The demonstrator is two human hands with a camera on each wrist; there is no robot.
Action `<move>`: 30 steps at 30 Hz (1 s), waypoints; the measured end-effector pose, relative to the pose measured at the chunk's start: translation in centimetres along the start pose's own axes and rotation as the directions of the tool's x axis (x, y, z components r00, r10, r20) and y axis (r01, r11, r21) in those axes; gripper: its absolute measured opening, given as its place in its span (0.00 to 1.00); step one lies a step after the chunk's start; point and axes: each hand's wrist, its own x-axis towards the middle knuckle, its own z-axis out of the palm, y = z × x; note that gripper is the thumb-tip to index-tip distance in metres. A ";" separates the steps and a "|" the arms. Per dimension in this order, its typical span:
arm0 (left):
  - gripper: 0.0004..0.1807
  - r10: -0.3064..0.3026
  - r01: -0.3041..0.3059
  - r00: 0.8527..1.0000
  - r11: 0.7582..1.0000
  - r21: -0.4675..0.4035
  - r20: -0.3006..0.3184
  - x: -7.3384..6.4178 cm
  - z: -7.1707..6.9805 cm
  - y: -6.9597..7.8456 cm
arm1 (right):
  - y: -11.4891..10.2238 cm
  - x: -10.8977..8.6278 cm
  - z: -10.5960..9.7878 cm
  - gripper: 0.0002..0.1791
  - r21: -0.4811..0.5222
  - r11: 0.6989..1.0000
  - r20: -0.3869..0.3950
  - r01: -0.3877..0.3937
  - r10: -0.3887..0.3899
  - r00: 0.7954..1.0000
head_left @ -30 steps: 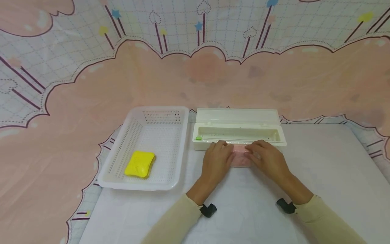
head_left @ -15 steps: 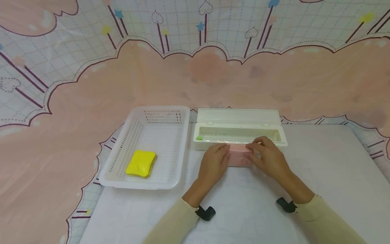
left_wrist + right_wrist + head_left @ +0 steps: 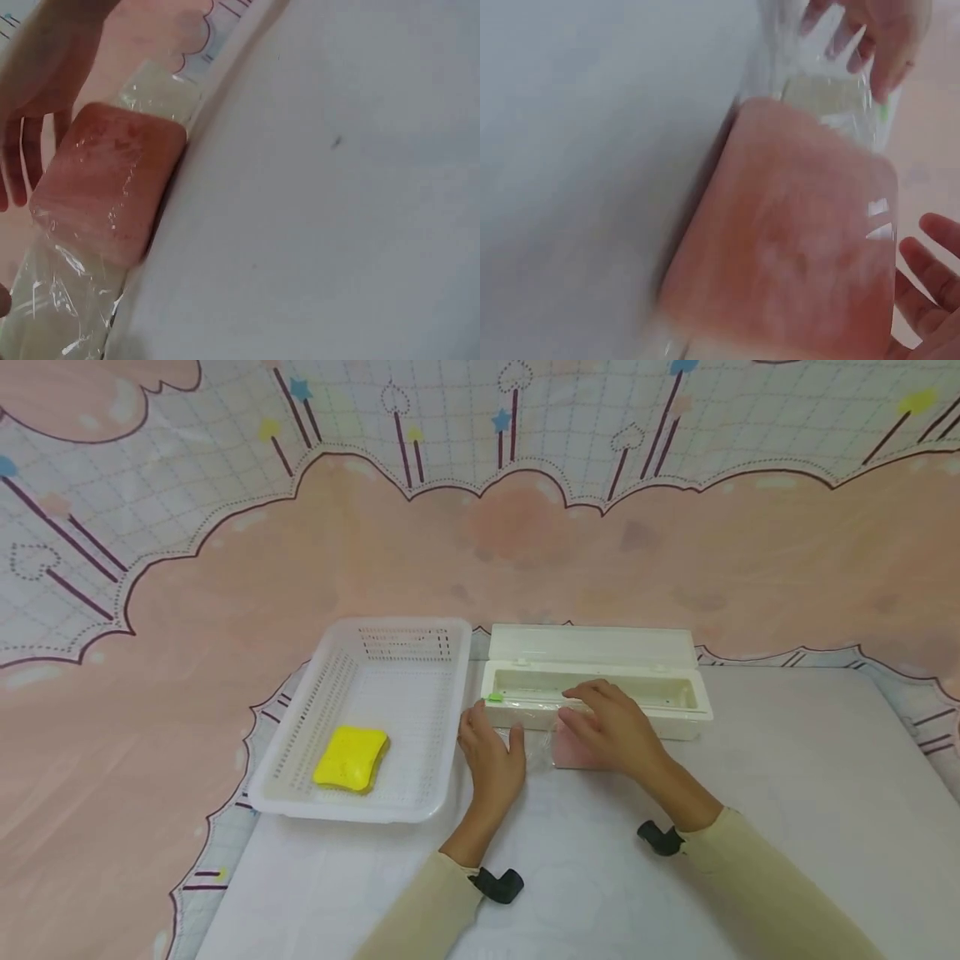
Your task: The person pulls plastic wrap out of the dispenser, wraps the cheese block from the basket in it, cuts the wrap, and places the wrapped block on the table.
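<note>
A pink rounded block (image 3: 576,750), covered in clear plastic film (image 3: 71,296), stands against the front of a white cling film dispenser (image 3: 678,728). My left hand (image 3: 491,764) is off the block's left side, at the dispenser's left end, fingers and thumb apart beside the stretched film. Its fingers show past the block in the right wrist view. My right hand (image 3: 618,731) is over the block's right part and hides some of it. Its fingers (image 3: 930,274) are spread behind the block in the right wrist view.
The dispenser's lid (image 3: 588,645) is raised, and a green slider (image 3: 494,697) sits at its left end. To the left, a white perforated basket (image 3: 442,777) holds a yellow sponge-shaped piece (image 3: 350,758). A white cloth (image 3: 570,877) covers the table.
My left hand has moved left, away from the block to the dispenser's left end. My right hand has shifted left over the block, and its fingers have opened.
</note>
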 end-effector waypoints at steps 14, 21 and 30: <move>0.32 -0.058 0.069 0.997 0.972 -0.226 0.056 2.7 1.0 -2.4 | -2.7 6.7 5.2 0.18 0.123 0.984 0.146 -0.130 0.111 0.983; 0.27 -0.071 0.080 0.997 0.961 -0.265 0.044 3.0 1.1 -2.9 | -3.1 7.8 5.6 0.23 0.049 0.951 0.255 -0.306 0.284 0.924; 0.26 -0.101 0.109 0.994 0.959 -0.262 0.045 3.2 0.3 -3.4 | -3.1 8.7 5.8 0.24 -0.012 0.941 0.316 -0.338 0.324 0.892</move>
